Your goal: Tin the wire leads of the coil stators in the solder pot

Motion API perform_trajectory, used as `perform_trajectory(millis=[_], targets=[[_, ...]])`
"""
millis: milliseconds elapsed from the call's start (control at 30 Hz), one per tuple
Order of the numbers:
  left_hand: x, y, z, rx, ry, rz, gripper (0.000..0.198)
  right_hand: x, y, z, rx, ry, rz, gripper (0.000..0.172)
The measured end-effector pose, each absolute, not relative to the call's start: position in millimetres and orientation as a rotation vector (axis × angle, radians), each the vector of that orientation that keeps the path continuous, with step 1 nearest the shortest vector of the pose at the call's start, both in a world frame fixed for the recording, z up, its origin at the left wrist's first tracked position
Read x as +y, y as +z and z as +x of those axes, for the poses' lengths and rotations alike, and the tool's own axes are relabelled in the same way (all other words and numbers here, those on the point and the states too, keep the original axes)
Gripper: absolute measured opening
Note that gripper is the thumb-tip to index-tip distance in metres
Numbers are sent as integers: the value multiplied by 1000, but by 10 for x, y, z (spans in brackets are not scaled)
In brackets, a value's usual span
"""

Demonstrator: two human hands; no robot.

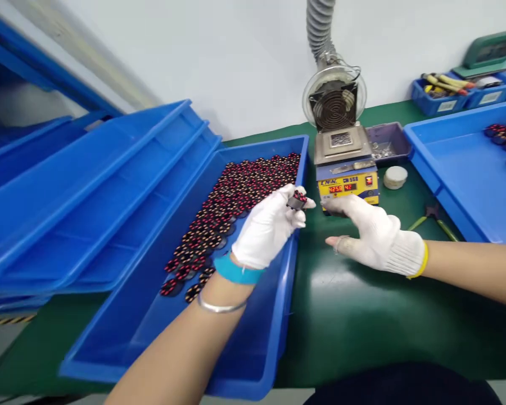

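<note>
My left hand (270, 225), in a white glove with a turquoise cuff, grips a small round black part (297, 201) with red spots on its top between thumb and fingers. It is above the right wall of a blue tray (147, 337) that carries many similar black parts (240, 197) with red or tan spots. My right hand (366, 230), in a white knit glove with bare, dirty fingertips, has its thumb and fingers apart and nothing between them. It hovers over the green table, just in front of a yellow and blue heating unit (371, 197) with red digits.
A fan with a grey duct (320, 25) stands behind the unit. At right are a grey bin of metal bits (388, 143), a round whitish pad (395, 177), green-handled pliers (432, 212) and another blue tray (455, 163). Stacked blue trays (109, 185) lean at left.
</note>
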State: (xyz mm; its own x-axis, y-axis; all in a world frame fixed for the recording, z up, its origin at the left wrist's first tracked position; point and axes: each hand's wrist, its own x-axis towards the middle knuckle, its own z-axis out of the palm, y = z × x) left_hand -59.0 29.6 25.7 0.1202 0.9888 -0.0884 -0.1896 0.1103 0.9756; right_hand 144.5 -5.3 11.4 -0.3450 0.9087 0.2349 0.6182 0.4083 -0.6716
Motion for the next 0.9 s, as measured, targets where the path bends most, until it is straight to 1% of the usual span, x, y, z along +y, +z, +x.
perform_trajectory(millis=[67, 233, 467, 533, 633, 700, 733, 833, 867, 900], targets=[[210, 180, -384, 1013, 1115, 991, 30, -20, 124, 1438, -2016, 645, -1272, 50], [152, 91, -226, 977, 1045, 882, 24, 81, 89, 1473, -1960, 706, -1225, 41], [145, 121, -216, 997, 945, 937, 24, 121, 106, 1493, -2027, 702, -1171, 31], [144, 122, -220, 994, 926, 930, 27, 150, 119, 1527, -2083, 675, -1118, 30], [141, 129, -236, 988, 910, 955, 37, 226, 126, 1597, -2061, 697, -1055, 28], [127, 137, -236, 1019, 957, 1022, 44, 274, 128, 1629, -1954, 823, -1120, 24], [113, 141, -230, 1052, 996, 1069, 46, 289, 132, 1634, -1889, 946, -1155, 23], [55, 149, -193, 1198, 1090, 1246, 49, 292, 162, 1604, -1664, 1471, -1125, 35], [32, 150, -180, 1239, 1096, 1301, 51, 283, 179, 1586, -1594, 1616, -1071, 36], [11, 150, -170, 1267, 1098, 1350, 52, 273, 197, 1568, -1534, 1702, -1033, 32]])
